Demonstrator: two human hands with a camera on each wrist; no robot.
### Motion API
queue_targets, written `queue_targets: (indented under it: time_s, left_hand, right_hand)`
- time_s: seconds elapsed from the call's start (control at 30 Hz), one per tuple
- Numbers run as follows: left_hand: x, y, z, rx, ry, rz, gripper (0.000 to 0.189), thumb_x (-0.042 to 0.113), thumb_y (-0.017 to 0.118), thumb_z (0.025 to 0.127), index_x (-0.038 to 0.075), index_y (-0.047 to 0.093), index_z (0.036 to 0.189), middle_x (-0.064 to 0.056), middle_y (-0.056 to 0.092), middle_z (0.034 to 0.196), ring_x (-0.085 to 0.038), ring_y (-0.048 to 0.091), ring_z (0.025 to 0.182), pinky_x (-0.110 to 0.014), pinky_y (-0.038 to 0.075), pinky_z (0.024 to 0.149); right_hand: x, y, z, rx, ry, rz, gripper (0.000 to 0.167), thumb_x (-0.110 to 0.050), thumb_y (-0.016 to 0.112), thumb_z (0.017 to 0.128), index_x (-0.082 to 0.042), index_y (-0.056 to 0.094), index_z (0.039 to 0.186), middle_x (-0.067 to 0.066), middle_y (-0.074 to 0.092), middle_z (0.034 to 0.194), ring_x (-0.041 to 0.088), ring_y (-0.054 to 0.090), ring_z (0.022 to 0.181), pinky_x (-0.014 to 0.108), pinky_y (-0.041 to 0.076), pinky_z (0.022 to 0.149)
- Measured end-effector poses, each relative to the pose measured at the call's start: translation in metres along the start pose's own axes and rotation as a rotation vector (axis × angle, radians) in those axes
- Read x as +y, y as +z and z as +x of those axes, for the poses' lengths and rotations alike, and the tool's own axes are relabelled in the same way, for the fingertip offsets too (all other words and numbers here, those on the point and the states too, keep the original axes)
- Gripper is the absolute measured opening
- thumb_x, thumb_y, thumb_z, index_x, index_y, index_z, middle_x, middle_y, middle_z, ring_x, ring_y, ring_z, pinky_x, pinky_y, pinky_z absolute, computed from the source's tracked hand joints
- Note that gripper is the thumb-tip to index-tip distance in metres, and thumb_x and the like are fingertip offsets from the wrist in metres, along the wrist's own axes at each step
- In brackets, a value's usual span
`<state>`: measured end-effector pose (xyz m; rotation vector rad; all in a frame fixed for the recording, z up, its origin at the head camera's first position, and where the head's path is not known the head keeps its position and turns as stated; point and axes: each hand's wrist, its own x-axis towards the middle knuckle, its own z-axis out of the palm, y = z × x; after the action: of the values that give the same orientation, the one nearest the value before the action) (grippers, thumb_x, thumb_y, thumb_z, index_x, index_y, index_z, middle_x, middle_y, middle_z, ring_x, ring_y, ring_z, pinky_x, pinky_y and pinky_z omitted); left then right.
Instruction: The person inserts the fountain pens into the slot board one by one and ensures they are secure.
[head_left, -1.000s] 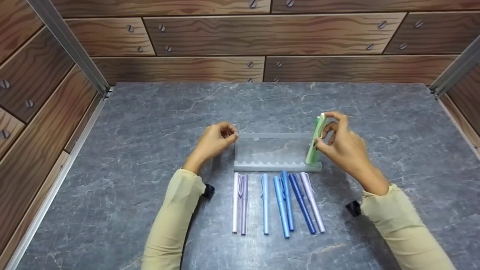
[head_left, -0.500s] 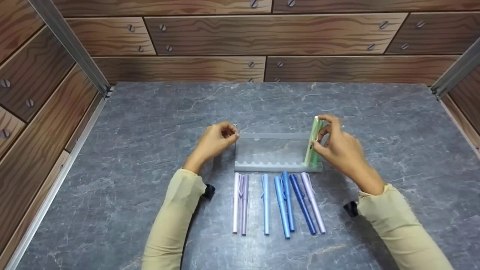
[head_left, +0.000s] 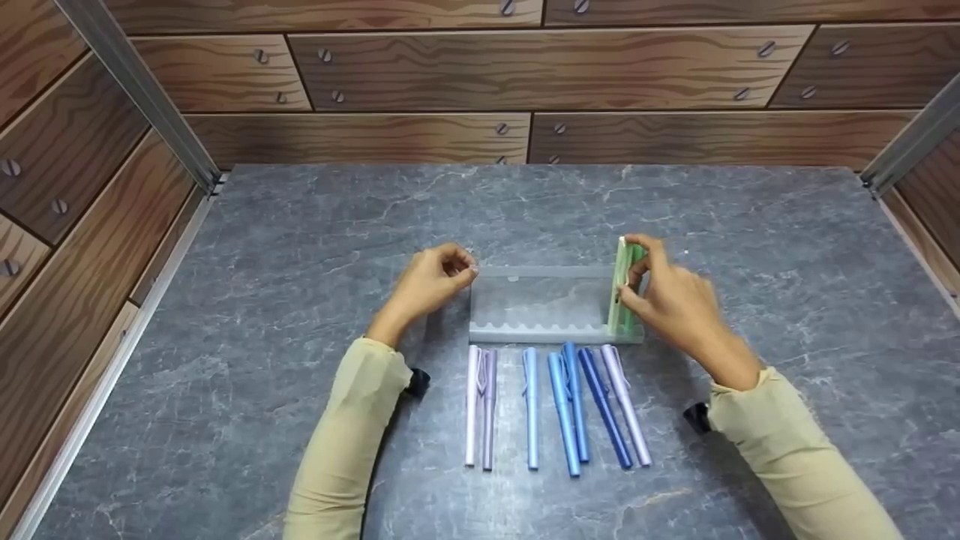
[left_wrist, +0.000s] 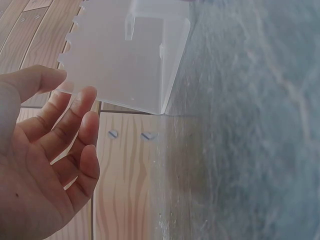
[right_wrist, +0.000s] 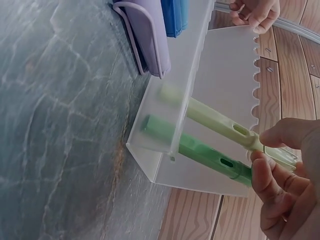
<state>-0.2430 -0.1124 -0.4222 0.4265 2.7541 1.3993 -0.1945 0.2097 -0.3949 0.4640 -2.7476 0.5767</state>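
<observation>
A frosted, see-through pen stand [head_left: 540, 300] with a scalloped edge rests on the table. At its left upper corner, the thumb and fingertip of my left hand [head_left: 435, 279] pinch the edge; the other fingers curl loosely in the left wrist view. My right hand [head_left: 679, 304] holds a light green pen [right_wrist: 215, 118] between thumb and fingers near its cap. That pen's lower end is inside the stand's front trough at the right end. Beside it, a darker green pen [right_wrist: 200, 156] leans in the stand, nearest the right outer side.
In front of the stand lie a pale lilac pen [head_left: 472, 405], a purple pen [head_left: 489, 412], a light blue pen [head_left: 532, 409], two blue pens [head_left: 564, 412], a dark blue pen [head_left: 604, 409] and a lavender pen [head_left: 626, 405]. Wood-patterned walls [head_left: 480, 71] enclose the grey table.
My right hand has moved left and slightly down with the light green pen, which now stands straighter, left of the darker green one. My left hand stays at the stand's corner.
</observation>
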Motion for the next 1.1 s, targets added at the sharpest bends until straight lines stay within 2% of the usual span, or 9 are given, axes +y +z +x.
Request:
queue_targets:
  time_s: [0.37,0.67,0.87,1.1]
  left_hand:
    - [0.0,0.0,0.0,-0.003,0.004,0.019,0.013,0.019,0.065,0.087,0.009,0.069,0.094,-0.004,0.069,0.087,-0.013,0.058,0.077,-0.023,0.045,0.071]
    - [0.0,0.0,-0.001,0.007,0.017,0.02,0.014,0.018,0.065,0.086,0.007,0.069,0.094,-0.006,0.069,0.086,-0.013,0.058,0.076,-0.023,0.045,0.07]
    - [0.0,0.0,-0.001,-0.001,0.014,0.015,0.014,0.017,0.065,0.087,0.006,0.069,0.095,-0.007,0.069,0.087,-0.013,0.058,0.076,-0.023,0.045,0.07]
    - [0.0,0.0,0.0,-0.001,0.019,0.005,0.013,0.016,0.066,0.086,0.006,0.068,0.095,-0.007,0.069,0.088,-0.013,0.058,0.077,-0.023,0.046,0.071]
  right_hand:
    - [0.001,0.003,0.0,0.005,-0.014,-0.04,0.059,-0.014,0.067,0.084,-0.01,0.04,0.136,0.001,0.066,0.082,0.012,0.038,0.048,0.028,0.029,0.043]
    - [0.0,0.0,-0.004,0.022,-0.024,-0.012,0.061,-0.017,0.071,0.084,-0.009,0.041,0.137,0.001,0.065,0.082,0.009,0.035,0.049,0.027,0.029,0.045]
    - [-0.001,-0.005,-0.012,-0.078,-0.042,0.03,0.06,-0.018,0.072,0.085,-0.008,0.042,0.136,0.0,0.064,0.085,0.006,0.036,0.05,0.024,0.029,0.044]
    - [0.002,-0.006,-0.021,-0.224,-0.054,0.092,0.059,-0.02,0.072,0.085,-0.008,0.043,0.135,0.002,0.063,0.091,0.004,0.045,0.056,0.022,0.037,0.047]
